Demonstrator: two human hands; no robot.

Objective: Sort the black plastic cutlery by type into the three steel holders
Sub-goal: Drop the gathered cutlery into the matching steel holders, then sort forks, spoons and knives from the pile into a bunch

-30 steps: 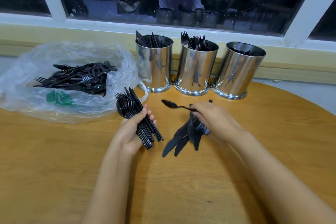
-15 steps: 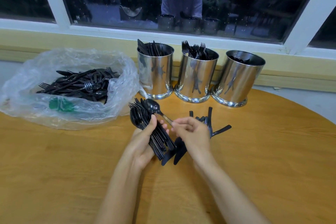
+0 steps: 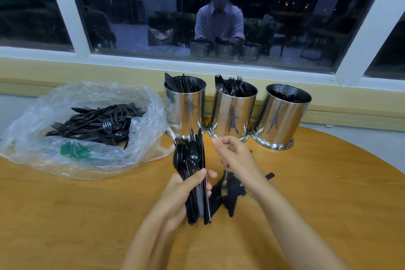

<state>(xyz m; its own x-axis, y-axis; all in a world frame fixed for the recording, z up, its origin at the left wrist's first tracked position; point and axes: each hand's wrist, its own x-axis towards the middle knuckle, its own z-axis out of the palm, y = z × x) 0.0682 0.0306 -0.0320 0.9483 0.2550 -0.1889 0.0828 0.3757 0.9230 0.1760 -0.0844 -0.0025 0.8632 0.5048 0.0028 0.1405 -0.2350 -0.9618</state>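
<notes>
Wooden table (image 3: 306,182) by dark window | left hand (image 3: 186,190) grips upright cutlery bundle (image 3: 190,155), heads up, spoon bowl in front | loose cutlery pile (image 3: 232,193) lies flat just below right hand (image 3: 236,158), handles fanned near-far | right hand nearer; fingers loosely curled, nothing seen held | steel holders (image 3: 232,114) behind, apart

Left hand (image 3: 184,190) gripping cutlery (image 3: 192,158), right hand (image 3: 236,158) relaxed
</notes>
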